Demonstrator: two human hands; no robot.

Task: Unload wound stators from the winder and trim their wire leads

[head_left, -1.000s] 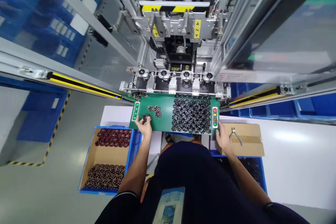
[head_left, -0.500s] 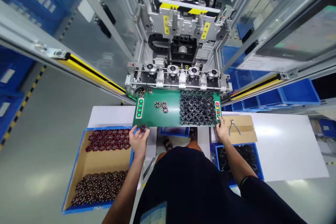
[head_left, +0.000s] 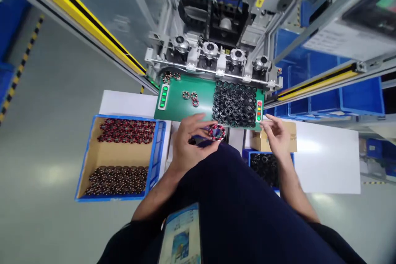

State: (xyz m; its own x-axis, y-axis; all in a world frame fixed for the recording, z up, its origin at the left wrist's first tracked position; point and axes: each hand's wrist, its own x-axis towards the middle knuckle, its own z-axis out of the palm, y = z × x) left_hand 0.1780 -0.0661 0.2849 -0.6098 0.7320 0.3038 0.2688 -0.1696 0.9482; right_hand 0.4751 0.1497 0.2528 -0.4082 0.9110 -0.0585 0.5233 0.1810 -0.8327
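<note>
My left hand (head_left: 193, 142) grips a ring-shaped motor stator (head_left: 217, 133), red and black, between thumb and fingers. It is held in front of the green work surface (head_left: 176, 109), near its front edge. My right hand (head_left: 279, 138) holds nothing. Its fingers are apart, close to the surface's front right corner and just below the button panel (head_left: 259, 111). Several dark rings (head_left: 234, 104) lie packed together on the surface's right half. Three stators (head_left: 194, 96) sit left of them, and a few more (head_left: 170, 76) are at the back left corner.
A blue-rimmed tray (head_left: 83, 159) at the left holds red stators (head_left: 126, 130) and brown ones (head_left: 117, 180). A blue bin (head_left: 246, 156) of black parts stands at the right beside a cardboard box (head_left: 292, 137). Machine fixtures (head_left: 210, 49) line the back; yellow-edged posts (head_left: 102, 29) flank them.
My left hand has moved right with the stator, from the surface's left corner to before its middle. My right hand has come off the right edge, fingers spread. The view has tilted down.
</note>
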